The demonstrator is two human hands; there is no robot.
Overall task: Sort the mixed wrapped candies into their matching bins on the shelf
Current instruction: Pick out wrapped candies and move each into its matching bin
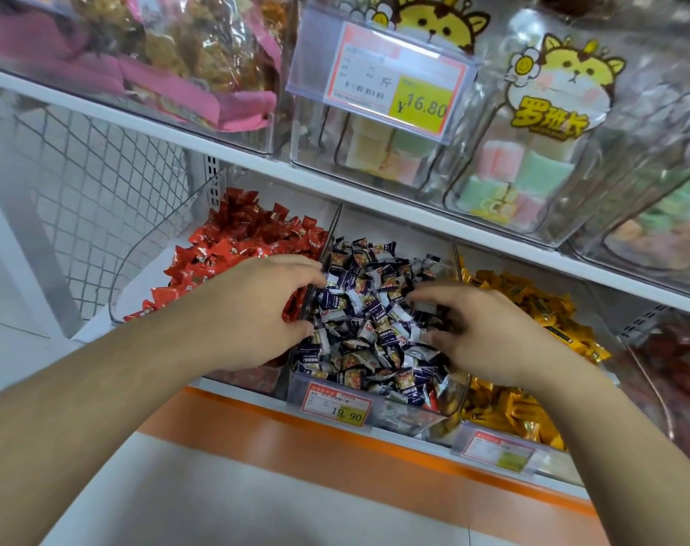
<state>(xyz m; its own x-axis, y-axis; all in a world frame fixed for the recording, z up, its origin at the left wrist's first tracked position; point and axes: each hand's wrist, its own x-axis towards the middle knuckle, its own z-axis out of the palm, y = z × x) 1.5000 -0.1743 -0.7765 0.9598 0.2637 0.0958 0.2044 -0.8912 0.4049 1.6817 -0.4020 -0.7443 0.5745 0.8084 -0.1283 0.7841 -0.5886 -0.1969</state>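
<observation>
Three clear bins stand side by side on the lower shelf. The middle bin (394, 417) is heaped with dark blue and white wrapped candies (374, 309). The left bin (138, 269) holds red wrapped candies (248, 238); the right bin holds yellow wrapped candies (548, 309). My left hand (256, 309) lies over the divider between the red and blue bins, its fingertips touching blue candies. My right hand (489, 333) reaches into the blue pile from the right, fingers bent and dug among the candies. Whether either hand grips a candy is hidden.
An upper shelf (256, 167) carries clear bins of pink-bagged snacks (158, 53) and pastel sweets (512, 171), with a price tag (378, 76) hanging forward. Wire mesh (99, 214) closes the left side. Another bin with red packets (682, 368) sits far right. An orange strip (335, 439) edges the shelf front.
</observation>
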